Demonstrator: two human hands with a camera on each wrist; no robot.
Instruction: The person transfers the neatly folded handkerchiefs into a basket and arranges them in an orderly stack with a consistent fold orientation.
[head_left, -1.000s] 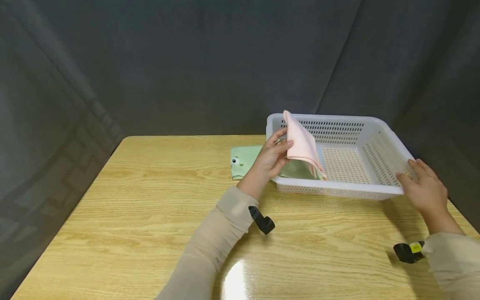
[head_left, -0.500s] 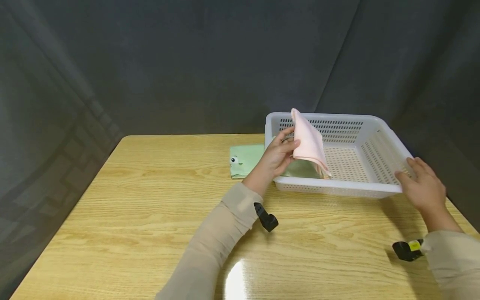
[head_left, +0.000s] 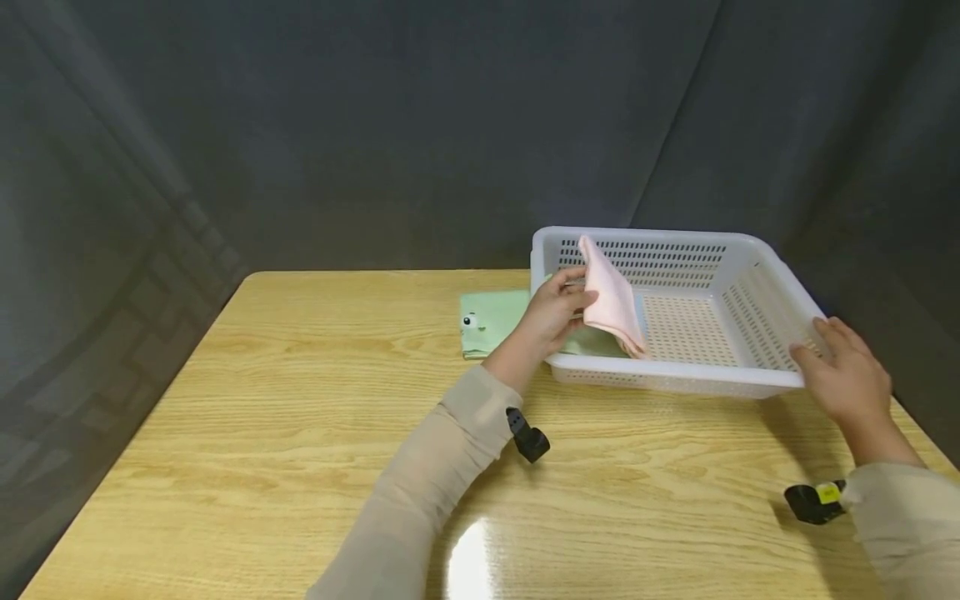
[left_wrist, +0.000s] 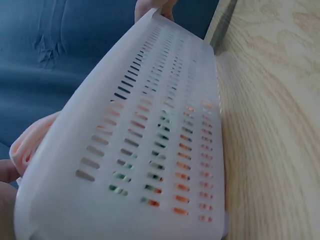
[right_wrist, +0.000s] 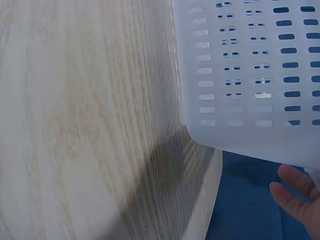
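My left hand [head_left: 553, 315] pinches a folded pink cloth [head_left: 611, 300] between thumb and fingers. The cloth hangs tilted inside the left part of a white plastic basket [head_left: 675, 372], its lower corner near the front rim. Below it, a green cloth [head_left: 596, 342] lies in the basket, with a strip of light blue showing beside it. My right hand [head_left: 847, 375] grips the basket's rim at the front right corner. In the left wrist view, the pink cloth [left_wrist: 32, 142] shows over the rim, and orange and green show through the slots.
Another green folded cloth [head_left: 491, 323] with a printed eye lies on the wooden table [head_left: 300, 417], against the basket's left side. A dark curtain [head_left: 412, 133] hangs behind the table. The basket stands close to the table's right edge.
The left hand has shifted slightly right with the pink cloth, then lowered it further into the basket. The right hand and basket have hardly moved.
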